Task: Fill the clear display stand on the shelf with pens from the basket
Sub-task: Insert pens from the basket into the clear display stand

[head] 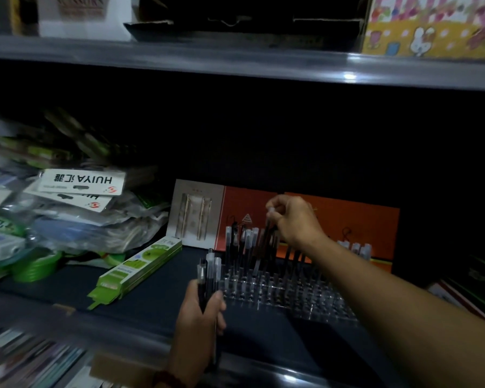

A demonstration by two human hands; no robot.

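The clear display stand sits on the dark middle shelf, its rows of holes mostly bare at the front. Several black pens with clear caps stand upright in its back rows. My right hand reaches over the back of the stand and pinches the clear cap of one pen standing among them. My left hand grips a bundle of several pens upright, just left of the stand's front corner. The basket is out of view.
An orange and grey card box stands behind the stand. A green pencil box lies to its left, beside a heap of bagged stationery. The shelf above overhangs, and the shelf's front edge runs below my left hand.
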